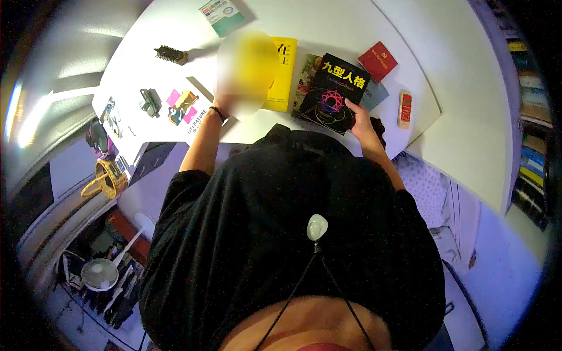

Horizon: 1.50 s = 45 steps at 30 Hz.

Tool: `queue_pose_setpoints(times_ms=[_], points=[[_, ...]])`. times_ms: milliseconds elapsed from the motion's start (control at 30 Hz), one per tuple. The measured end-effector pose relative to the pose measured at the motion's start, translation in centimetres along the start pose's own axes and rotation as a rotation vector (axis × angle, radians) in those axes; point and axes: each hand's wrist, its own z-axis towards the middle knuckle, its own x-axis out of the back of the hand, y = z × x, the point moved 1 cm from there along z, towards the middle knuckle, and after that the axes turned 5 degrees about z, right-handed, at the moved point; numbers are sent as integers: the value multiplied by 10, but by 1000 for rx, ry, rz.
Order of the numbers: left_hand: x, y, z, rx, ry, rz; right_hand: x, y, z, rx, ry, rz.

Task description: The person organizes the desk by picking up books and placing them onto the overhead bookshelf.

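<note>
A black book (329,88) with yellow characters and a pink emblem lies tilted at the middle right of the white desk. My right hand (361,121) grips its lower right edge, thumb on the cover and the other fingers mostly out of sight. Another book with a patterned cover (305,88) shows under its left side. To the left is a yellow book (285,76), partly covered by a round blurred patch. My left hand (225,105) is at the lower left of that patch; its fingers are hidden, so its hold cannot be made out.
On the white desk (345,26) are a red booklet (378,61), a red-and-tan remote (404,110), a green-and-white box (221,16), a brush (170,55), a dark clip (150,102) and a colourful card (183,106). Bookshelves (512,117) stand right; a wicker basket (111,179) hangs left.
</note>
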Motion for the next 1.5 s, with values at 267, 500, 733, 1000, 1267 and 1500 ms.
queue_pose_setpoints(times_ms=[267, 500, 733, 1000, 1267, 1500], points=[[-59, -8, 6, -43, -168, 1, -7, -2, -8, -9, 108, -11], [-82, -37, 19, -167, -379, 243, 13, 0, 9, -64, 80, -100], [-112, 4, -16, 374, -779, -825, 51, -6, 28, 90, 164, -944], [-140, 39, -37, 531, -1084, -1073, -54, -60, -17, 766, 27, -1088], [-146, 38, -23, -87, -655, -363, -142, -71, -36, 175, -347, -55], [-51, 70, -49, -474, 438, 156, -151, -91, -72, 754, -216, -825]])
